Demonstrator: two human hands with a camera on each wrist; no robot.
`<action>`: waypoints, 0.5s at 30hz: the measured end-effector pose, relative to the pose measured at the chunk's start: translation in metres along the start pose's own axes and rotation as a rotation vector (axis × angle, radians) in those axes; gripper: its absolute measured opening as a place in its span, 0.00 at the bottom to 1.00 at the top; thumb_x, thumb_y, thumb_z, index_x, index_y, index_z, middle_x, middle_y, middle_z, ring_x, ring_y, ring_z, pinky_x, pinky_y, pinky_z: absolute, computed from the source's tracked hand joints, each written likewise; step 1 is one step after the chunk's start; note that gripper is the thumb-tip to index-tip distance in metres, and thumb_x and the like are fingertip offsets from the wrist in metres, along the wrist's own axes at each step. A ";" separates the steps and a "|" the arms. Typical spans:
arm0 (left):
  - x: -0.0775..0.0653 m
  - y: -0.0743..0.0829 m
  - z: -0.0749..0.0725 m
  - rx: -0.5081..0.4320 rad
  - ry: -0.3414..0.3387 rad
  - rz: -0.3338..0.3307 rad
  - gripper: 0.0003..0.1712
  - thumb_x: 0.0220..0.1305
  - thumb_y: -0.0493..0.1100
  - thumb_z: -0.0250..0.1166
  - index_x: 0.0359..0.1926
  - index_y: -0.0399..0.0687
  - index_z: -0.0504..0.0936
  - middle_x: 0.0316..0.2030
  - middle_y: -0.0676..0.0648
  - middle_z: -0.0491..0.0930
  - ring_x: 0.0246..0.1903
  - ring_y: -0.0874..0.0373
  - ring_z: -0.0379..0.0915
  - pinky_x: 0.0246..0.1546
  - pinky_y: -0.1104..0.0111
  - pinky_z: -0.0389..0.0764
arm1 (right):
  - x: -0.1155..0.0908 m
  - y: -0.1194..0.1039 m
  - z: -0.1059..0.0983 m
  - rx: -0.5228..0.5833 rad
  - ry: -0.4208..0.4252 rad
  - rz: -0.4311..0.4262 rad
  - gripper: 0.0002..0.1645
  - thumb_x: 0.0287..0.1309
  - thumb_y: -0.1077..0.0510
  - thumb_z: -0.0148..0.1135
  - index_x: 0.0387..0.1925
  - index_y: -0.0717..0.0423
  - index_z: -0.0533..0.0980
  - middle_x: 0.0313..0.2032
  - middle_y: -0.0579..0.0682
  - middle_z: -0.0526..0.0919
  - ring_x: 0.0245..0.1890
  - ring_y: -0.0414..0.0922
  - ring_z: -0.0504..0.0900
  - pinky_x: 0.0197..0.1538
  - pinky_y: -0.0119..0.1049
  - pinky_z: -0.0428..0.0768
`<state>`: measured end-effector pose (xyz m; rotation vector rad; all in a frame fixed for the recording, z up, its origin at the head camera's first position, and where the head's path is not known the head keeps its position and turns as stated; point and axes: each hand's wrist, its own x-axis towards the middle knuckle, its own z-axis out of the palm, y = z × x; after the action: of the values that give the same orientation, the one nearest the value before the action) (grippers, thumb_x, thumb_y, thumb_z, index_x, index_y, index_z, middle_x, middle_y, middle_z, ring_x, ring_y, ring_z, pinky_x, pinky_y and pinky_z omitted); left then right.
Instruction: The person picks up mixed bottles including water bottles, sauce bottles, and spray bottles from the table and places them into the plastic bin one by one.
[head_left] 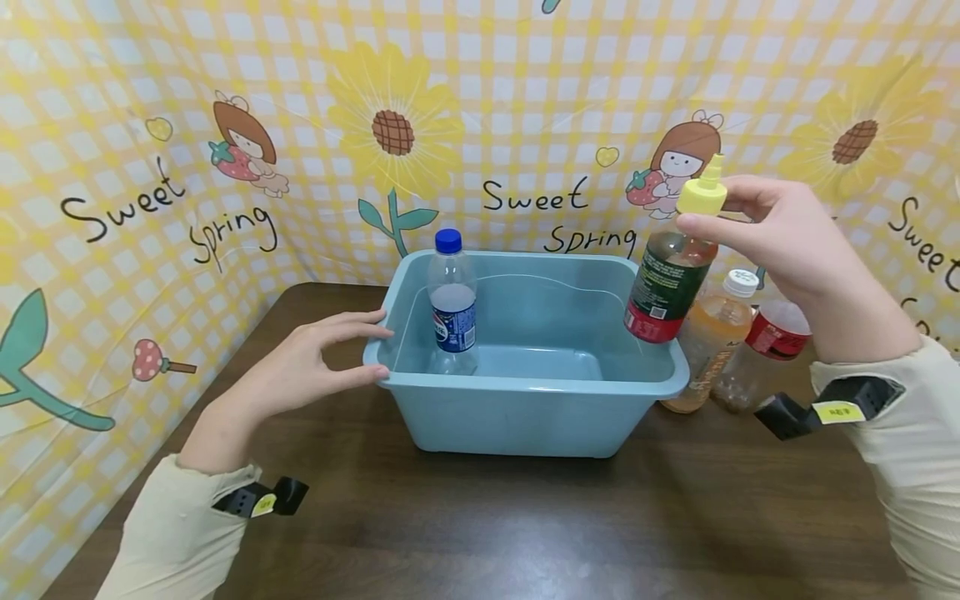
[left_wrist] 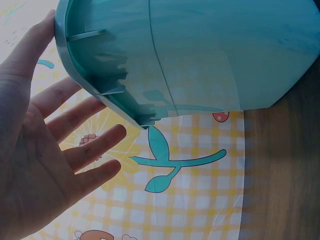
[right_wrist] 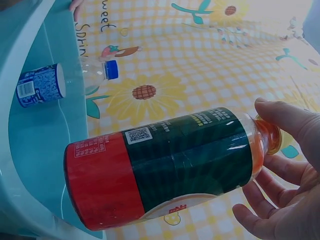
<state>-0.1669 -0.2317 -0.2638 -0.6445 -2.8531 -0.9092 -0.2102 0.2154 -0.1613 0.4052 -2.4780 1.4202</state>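
Note:
By the neck, just under its yellow pointed cap, my right hand (head_left: 787, 242) grips a bottle (head_left: 669, 283) with a dark green and red label. The bottle hangs tilted over the right end of a light blue plastic tub (head_left: 517, 421). In the right wrist view its label (right_wrist: 190, 150) faces the camera. My left hand (head_left: 300, 362) touches the tub's left rim with fingers and thumb spread, as the left wrist view also shows. Inside the tub, toward the left, stands a clear bottle (head_left: 453, 321) with a blue cap and blue label.
Right of the tub stand an orange-tinted bottle (head_left: 712, 329) with a white cap and a clear bottle with a red label (head_left: 778, 337), partly hidden behind my right hand. The dark wooden table (head_left: 487, 525) extends in front. A yellow checked cloth (head_left: 517, 100) covers the walls behind.

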 end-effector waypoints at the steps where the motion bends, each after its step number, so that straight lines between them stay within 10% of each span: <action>1: 0.000 0.000 0.000 0.003 -0.001 -0.002 0.27 0.55 0.57 0.66 0.55 0.55 0.78 0.66 0.49 0.66 0.66 0.46 0.60 0.58 0.45 0.68 | 0.001 0.000 0.001 -0.001 -0.007 0.003 0.07 0.54 0.54 0.66 0.37 0.44 0.81 0.36 0.35 0.78 0.41 0.38 0.71 0.38 0.26 0.71; 15: 0.000 0.001 0.000 0.007 -0.002 0.002 0.27 0.56 0.56 0.66 0.56 0.54 0.77 0.66 0.48 0.67 0.66 0.46 0.61 0.58 0.45 0.68 | 0.010 -0.011 0.013 -0.105 -0.135 0.032 0.17 0.53 0.47 0.66 0.43 0.47 0.79 0.35 0.34 0.81 0.41 0.33 0.79 0.42 0.32 0.71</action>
<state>-0.1664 -0.2310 -0.2628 -0.6474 -2.8552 -0.8986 -0.2160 0.1975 -0.1554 0.4552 -2.6641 1.3076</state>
